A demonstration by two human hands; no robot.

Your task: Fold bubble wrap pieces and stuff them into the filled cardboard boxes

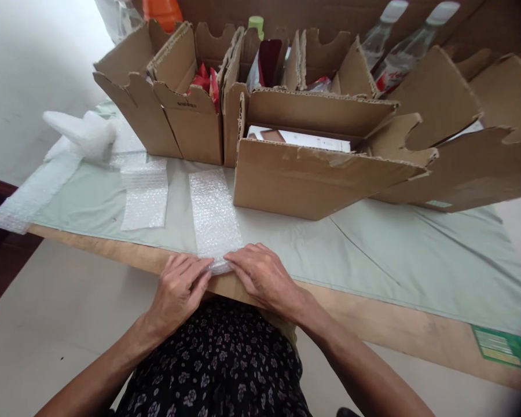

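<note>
1. The left hand (182,284) pinches the bubble-wrap strip (215,214) at its near end, fingers drawn together.
2. The right hand (263,275) grips that end too, fingers bent close.
3. The strip lies on green cloth (286,237) beside a cardboard box (282,179); its near edge seems folded.

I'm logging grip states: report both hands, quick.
Left hand: closed, pinching the bubble wrap strip at its near end.
Right hand: closed, pinching the same end.
</note>
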